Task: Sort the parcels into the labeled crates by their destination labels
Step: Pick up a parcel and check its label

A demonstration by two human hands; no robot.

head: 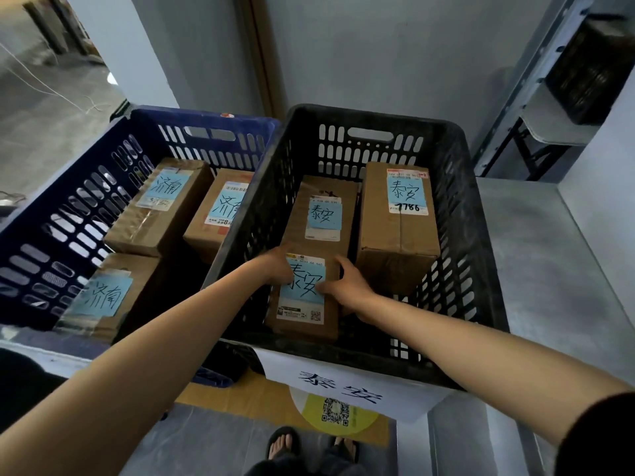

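Parcel (302, 305) at the front edge of the black crate (374, 115), clasped on both sides by left hand (275, 266) and right hand (345, 286). Two more lie behind it, three in the blue crate (192, 115); sorting appears nearly complete.

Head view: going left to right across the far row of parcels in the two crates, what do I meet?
In the blue crate: first 济南 parcel → second 济南 parcel; then in the black crate: plain 泰安 parcel → 7786 泰安 parcel.
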